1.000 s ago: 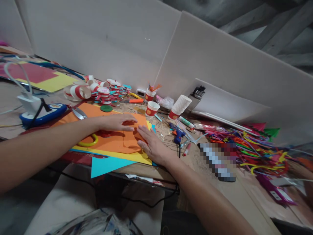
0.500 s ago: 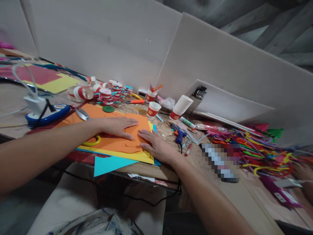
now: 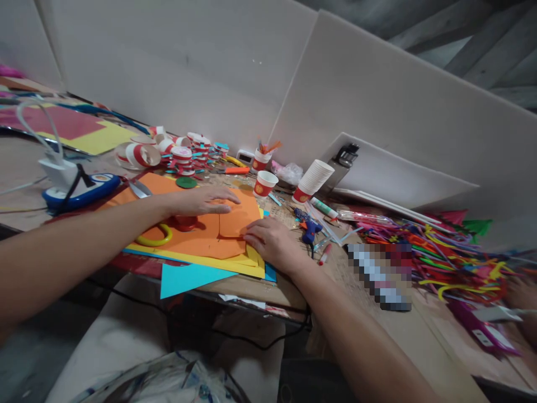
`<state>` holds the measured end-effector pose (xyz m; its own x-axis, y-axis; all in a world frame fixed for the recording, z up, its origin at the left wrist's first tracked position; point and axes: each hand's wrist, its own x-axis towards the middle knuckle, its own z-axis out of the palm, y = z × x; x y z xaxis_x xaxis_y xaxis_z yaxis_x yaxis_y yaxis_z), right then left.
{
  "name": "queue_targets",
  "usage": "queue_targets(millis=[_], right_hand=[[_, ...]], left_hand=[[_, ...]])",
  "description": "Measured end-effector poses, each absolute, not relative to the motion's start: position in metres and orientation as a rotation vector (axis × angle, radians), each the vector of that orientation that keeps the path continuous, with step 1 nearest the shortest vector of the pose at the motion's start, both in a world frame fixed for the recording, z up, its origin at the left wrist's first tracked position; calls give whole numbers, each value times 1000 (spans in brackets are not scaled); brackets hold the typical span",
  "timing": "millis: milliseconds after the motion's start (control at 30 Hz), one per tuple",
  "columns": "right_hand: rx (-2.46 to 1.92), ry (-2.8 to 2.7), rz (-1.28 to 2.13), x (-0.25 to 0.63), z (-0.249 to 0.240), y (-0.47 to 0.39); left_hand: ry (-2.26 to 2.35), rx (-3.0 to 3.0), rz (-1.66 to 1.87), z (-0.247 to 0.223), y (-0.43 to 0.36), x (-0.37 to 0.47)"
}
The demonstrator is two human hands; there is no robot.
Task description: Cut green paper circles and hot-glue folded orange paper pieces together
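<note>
Orange paper sheets lie on a stack over yellow and blue sheets. A smaller folded orange piece rests on top, its near edge slightly raised. My left hand is above the orange paper, fingers apart, holding nothing. My right hand has its bent fingers on the right edge of the folded orange piece, pinching it. Scissors with a yellow handle lie partly under my left forearm. A red round item shows below my left wrist.
Paper cups, a cup stack and a blue glue gun stand or lie beyond my hands. Colourful pipe cleaners spread at the right, near another person's hand. A blue power strip sits at the left.
My left hand has lifted off the paper and moved slightly up. My right hand's fingers have bent around the edge of the folded piece. The red round item has come into view.
</note>
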<state>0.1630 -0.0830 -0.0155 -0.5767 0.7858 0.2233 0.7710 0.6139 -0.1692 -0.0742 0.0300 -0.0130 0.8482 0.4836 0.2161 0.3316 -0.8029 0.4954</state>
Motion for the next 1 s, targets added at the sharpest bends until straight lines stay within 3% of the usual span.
queue_targets(millis=[200, 500, 767, 1000], right_hand=[[-1371, -2420, -198, 161, -14, -80], [-1279, -2215, -52, 167, -8, -82], [-2257, -1727, -474, 219, 14, -94], [-2593, -1717, -129, 235, 2, -90]], left_hand=[[431, 2591, 468, -16, 30, -74], [529, 2730, 501, -23, 30, -73], [537, 2679, 333, -14, 26, -76], [522, 2671, 295, -16, 28, -75]])
